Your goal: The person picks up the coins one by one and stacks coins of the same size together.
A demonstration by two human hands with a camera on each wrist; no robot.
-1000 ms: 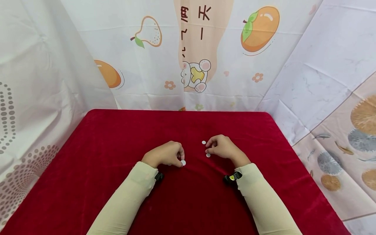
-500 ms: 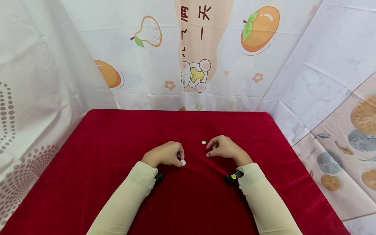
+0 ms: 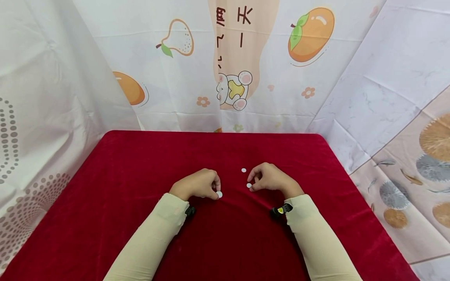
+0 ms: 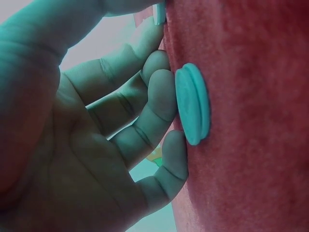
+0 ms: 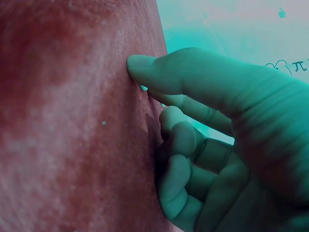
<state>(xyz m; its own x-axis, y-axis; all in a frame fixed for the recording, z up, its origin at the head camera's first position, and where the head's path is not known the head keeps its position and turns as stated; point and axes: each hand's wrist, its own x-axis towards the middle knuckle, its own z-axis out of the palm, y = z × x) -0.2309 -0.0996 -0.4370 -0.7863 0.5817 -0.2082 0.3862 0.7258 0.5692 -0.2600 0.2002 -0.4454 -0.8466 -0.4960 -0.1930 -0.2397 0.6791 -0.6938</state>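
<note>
In the head view, my left hand [image 3: 200, 184] pinches a small round white disc [image 3: 219, 194] at its edge between thumb and index finger, low over the red cloth. A sliver of this disc [image 4: 159, 13] shows at the top of the left wrist view. Beside that hand's other fingertips lie two stacked discs [image 4: 192, 104], mostly hidden by the hand in the head view. My right hand [image 3: 268, 178] has thumb and index fingertip on either side of another white disc [image 3: 249, 185], pinching it. Just beyond the right fingertips, a separate white disc [image 3: 243, 170] lies flat.
A red velvety cloth [image 3: 225, 238] covers the table, with slight creases between the hands. Behind it hangs a printed curtain [image 3: 197, 78], and more patterned curtains stand at left and right. Each wrist carries a black strap [image 3: 190, 211].
The right hand lifts its thumb over the near disc, hiding it, then shifts slightly toward me and right, so the disc shows between its fingertips. The left hand stays still.
</note>
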